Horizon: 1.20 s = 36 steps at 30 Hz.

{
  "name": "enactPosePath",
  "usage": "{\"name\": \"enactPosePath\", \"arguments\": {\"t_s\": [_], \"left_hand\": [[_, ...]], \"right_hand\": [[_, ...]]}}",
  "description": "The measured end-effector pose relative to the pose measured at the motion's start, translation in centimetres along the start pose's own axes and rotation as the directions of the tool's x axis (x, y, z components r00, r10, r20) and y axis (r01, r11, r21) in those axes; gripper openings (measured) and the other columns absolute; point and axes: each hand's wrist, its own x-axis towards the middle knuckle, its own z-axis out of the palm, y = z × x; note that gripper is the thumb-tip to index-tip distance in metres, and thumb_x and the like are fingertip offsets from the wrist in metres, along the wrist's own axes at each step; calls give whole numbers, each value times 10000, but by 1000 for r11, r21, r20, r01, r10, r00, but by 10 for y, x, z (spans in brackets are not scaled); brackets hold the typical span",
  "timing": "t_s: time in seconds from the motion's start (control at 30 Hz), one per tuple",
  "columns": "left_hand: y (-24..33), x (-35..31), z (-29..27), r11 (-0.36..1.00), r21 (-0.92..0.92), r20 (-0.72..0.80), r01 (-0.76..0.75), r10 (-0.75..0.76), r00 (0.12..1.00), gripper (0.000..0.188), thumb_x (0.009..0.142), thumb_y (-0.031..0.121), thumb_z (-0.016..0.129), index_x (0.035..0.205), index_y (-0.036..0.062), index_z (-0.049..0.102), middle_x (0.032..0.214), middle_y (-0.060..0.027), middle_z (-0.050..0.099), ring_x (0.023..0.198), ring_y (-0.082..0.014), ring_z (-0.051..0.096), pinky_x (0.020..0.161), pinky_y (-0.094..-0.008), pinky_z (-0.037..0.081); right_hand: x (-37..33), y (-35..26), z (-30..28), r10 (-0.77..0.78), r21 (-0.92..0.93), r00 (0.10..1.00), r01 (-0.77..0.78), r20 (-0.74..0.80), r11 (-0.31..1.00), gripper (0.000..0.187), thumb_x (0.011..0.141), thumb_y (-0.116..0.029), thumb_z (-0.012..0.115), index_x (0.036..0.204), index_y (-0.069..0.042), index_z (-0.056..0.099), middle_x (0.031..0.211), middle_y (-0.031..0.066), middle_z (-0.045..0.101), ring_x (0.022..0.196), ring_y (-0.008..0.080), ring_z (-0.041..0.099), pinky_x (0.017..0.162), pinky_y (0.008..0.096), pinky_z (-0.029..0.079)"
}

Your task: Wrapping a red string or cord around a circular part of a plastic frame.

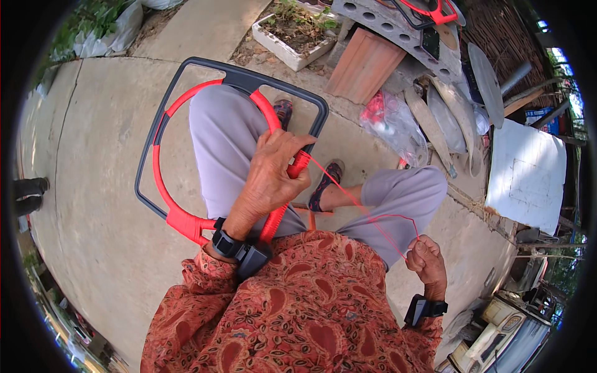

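It was bright daylight, shadows mostly soft. Off the concrete (99, 186)'s right edge, the board (528, 171) caught dappled sun and the sky (558, 59) blew out. Even the thread (371, 218) looked crisp, but fisheye bent stuff outward and the corners went black.

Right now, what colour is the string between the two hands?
The string is bright red; it shows best in the head view.

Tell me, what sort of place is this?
Probably an outdoor yard, perhaps by a home: there's a concrete floor, a white planter box with green plants, and a brown woven-looking screen.
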Motion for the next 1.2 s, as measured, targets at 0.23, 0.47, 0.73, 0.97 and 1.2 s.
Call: {"name": "enactPosePath", "arguments": {"t_s": [0.23,0.47,0.73,0.97,1.2], "left_hand": [[0,-1,-1,999,30,40,-20,18,999,456,612,40,642,1065,75,610,794,-87,476,860,-271,508,963,-388,348],[9,5,-9,1000,0,8,22,-22,1000,552,652,54,665,1197,64,580,1072,-132,586,1065,-303,533,1019,-411,346],[12,6,-11,996,-58,-327,-72,49,944,368,819,-5,645,1184,21,605,1115,-163,580,999,-311,560,882,-360,449],[-5,8,-8,996,-46,-237,-77,64,969,147,826,17,664,973,26,658,853,-66,626,801,-220,546,738,-331,428],[-4,14,1,991,130,-315,-14,54,947,52,793,29,677,833,49,651,811,-52,611,816,-241,540,785,-356,395]], "right_hand": [[1,30,4,185,-37,981,-183,56,982,205,965,-206,572,925,-10,613,521,-56,309,429,56,258,413,233,209],[62,-42,38,-205,-350,950,114,-235,930,213,979,-222,554,920,-29,622,529,-80,326,446,23,243,413,222,181],[152,-96,199,-512,-761,764,583,393,286,153,927,-202,607,922,-51,629,573,75,492,517,136,463,504,304,393],[170,-85,206,-344,-708,762,642,549,293,128,896,-166,621,931,-43,630,623,143,540,526,177,505,537,335,418],[173,-66,165,-415,-522,811,584,413,622,99,865,-29,577,918,-21,661,688,17,540,572,112,495,541,262,397]]}}
